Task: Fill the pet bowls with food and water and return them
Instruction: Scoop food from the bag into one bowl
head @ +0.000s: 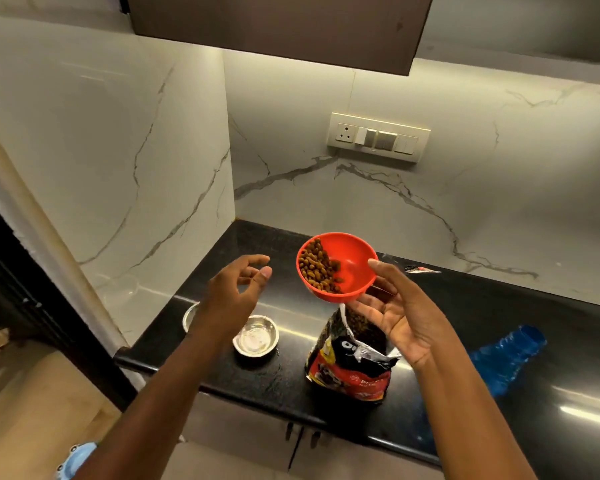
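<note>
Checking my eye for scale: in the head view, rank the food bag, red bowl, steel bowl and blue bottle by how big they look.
1. Food bag
2. Blue bottle and red bowl, too close to rank; the bowl is raised nearer the camera
3. Steel bowl

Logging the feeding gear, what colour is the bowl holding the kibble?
Red-orange; the bowl shows clearly in the head view.

Your bare arms, nothing worn.
Your left hand (238,289) and right hand (400,317) showed no sleeves, rings, watch or gloves.
</note>
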The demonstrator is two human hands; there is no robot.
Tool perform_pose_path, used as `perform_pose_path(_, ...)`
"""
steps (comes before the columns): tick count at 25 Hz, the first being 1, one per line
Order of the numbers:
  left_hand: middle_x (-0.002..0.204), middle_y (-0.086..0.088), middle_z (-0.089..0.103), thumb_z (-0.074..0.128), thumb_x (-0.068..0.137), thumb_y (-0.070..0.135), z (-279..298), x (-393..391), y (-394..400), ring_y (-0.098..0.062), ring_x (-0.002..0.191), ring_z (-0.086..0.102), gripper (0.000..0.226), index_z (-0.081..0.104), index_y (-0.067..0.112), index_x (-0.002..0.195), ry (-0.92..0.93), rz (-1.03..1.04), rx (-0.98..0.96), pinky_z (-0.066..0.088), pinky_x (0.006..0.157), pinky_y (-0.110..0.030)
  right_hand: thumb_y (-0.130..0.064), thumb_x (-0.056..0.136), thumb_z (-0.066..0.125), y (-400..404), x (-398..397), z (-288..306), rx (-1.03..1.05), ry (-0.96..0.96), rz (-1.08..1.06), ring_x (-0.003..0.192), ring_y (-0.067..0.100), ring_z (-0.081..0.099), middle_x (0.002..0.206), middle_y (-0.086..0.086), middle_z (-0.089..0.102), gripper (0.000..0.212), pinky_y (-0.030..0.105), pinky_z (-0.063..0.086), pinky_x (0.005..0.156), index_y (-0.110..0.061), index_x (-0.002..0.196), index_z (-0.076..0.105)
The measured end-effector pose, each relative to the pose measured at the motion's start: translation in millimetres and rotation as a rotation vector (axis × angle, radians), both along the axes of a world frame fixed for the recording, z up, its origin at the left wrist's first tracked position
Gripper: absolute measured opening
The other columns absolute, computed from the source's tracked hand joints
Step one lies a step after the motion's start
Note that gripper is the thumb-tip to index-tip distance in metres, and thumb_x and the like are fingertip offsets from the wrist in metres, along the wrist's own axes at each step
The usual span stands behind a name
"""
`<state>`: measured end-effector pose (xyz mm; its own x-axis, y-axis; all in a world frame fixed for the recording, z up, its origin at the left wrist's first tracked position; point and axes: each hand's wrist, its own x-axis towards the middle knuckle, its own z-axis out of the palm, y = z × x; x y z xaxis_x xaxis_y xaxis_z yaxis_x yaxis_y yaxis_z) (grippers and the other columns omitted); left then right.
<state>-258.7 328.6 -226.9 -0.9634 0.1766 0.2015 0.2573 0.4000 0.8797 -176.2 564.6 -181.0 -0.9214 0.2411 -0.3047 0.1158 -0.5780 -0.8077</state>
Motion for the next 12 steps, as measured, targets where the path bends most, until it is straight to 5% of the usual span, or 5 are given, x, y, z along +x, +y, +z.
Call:
perform_pose_path(4,0.101,0.005,0.069,0.064,0.093,0.033,-2,-13,-42,-0.005,0.094,0.063,0.026,0.066,0.031,0.119,-0.019,0.170,0.041,0.049,0.078,-0.023,-0.009,0.082,0.077,-58,-28,-10,-0.064,0.017,0.047,0.099,0.039,0.076,0.095,0.017,0.080,0.037,0.046,0.062,0.086,-0.001,0.115,0.063)
perform_pose_path(8,0.094,0.009,0.066,0.065,0.093,0.032,-12,-22,-66,0.003,0.087,0.059,0.024,0.065,0.031,0.117,-0.061,0.315,0.060,0.045,0.072,-0.017,-0.009,0.087,0.075,-95,-56,-32,-0.060,-0.023,0.128,0.104,0.039,0.075,0.104,0.022,0.078,0.026,0.043,0.062,0.091,0.001,0.110,0.070)
perform_pose_path(12,0.093,0.010,0.066,0.065,0.092,0.033,-37,-31,-93,-0.010,0.090,0.062,0.027,0.064,0.026,0.118,-0.180,0.444,0.039,0.048,0.083,-0.029,-0.008,0.086,0.076,-114,-78,-63,-0.057,-0.096,0.204,0.094,0.033,0.074,0.098,0.019,0.078,0.031,0.039,0.062,0.088,0.005,0.113,0.070)
